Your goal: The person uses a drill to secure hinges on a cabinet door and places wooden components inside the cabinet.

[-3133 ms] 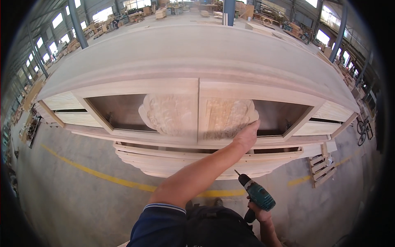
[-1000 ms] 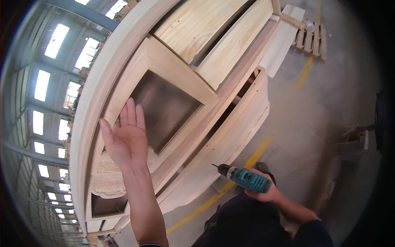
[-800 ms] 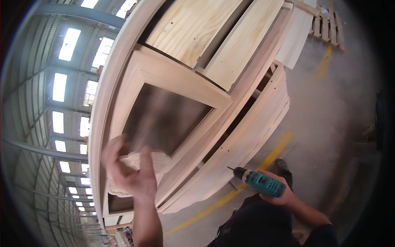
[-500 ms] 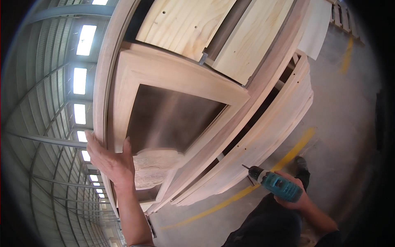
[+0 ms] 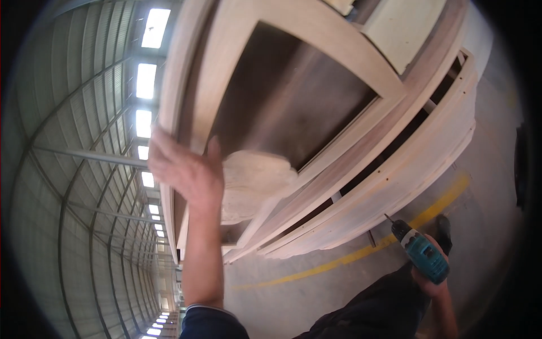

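Observation:
In my right hand (image 5: 432,278) is a teal and black cordless drill (image 5: 422,255), its thin bit pointing up and left toward a cabinet. My fingers wrap around the grip, and the bit touches nothing. My left hand (image 5: 189,169) lies across the left side of a pale wooden door frame (image 5: 217,85), fingers stretched over the cabinet's outer edge and thumb apart on the inner side. Motion blurs its fingertips. Beside that hand, a carved wooden panel piece (image 5: 254,183) spans the lower part of the frame's dark opening (image 5: 293,85).
Pale boards (image 5: 403,31) cover part of the cabinet at the top. A long slatted wooden part (image 5: 395,164) with screw holes runs along its right side. A yellow line (image 5: 339,263) crosses the grey floor. Bright windows (image 5: 145,81) line the hall at left.
The view has shifted, so the cabinet sits higher and farther right. My left hand keeps its place on the frame. The drill appears farther right and its bit points more steeply upward.

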Tool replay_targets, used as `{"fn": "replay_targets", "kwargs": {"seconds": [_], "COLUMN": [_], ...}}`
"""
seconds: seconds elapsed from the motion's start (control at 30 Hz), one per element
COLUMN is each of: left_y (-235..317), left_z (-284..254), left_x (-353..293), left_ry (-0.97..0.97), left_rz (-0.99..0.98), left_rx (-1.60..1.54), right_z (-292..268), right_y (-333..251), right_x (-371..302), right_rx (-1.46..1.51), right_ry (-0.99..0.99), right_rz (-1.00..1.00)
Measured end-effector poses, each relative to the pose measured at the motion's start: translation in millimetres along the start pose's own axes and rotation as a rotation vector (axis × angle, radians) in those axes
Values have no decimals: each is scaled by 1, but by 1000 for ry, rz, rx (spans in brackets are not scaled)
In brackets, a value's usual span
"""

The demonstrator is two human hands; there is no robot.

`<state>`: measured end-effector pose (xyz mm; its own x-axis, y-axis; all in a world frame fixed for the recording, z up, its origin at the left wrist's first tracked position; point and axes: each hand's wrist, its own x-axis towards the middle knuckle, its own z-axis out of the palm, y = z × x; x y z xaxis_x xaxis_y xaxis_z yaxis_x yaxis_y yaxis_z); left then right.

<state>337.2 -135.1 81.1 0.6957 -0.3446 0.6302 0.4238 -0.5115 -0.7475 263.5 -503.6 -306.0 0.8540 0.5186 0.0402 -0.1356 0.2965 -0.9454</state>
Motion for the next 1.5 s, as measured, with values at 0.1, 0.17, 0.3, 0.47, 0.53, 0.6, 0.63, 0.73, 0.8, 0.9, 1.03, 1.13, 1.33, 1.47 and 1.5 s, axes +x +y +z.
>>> {"fn": "replay_targets", "kwargs": {"seconds": [0.1,0.17,0.3,0.47,0.53,0.6,0.63,0.73,0.8,0.9,1.03,1.13,1.33,1.47,1.5], "left_y": [5,-2,-7,-16,-11,-29,-39,-46,-41,-31,-48,-50,-55,-53,-55], "left_z": [4,9,-9,-3,5,0,-18,-29,-18,-21,-40,-44,-57,-77,-79], "left_x": [1,-3,-3,21,10,2,3,4,5,7,5,4,9,15,15], "left_ry": [49,60,-59,51,41,42,-49,-85,-62,-44,-32,-123,-184,-309,-357], "left_rz": [-4,1,-10,39,44,46,-16,-14,-47,-44,-32,-47,15,1,-36], "left_rx": [-41,-48,-149,-61,-88,-66,-87,-71,-55,-29,18,-31,-51,-111,-128], "right_z": [8,16,27,26,27,38,43,51,52,49,51,37,-4,-22,-27], "right_y": [-3,3,5,-6,-6,-24,-29,-31,-23,-18,-36,-43,-69,-70,-75], "right_x": [0,-8,-12,-21,-24,-30,-37,-55,-58,-50,-64,-48,-13,2,6], "right_rx": [-9,-76,-150,-139,-177,-226,31,91,109,125,168,154,130,37,72], "right_ry": [-45,-44,-42,-32,-12,-31,-35,-31,37,46,57,40,59,109,110], "right_rz": [-14,-24,-75,-42,-56,-29,76,91,63,30,76,78,31,-13,-16]}}
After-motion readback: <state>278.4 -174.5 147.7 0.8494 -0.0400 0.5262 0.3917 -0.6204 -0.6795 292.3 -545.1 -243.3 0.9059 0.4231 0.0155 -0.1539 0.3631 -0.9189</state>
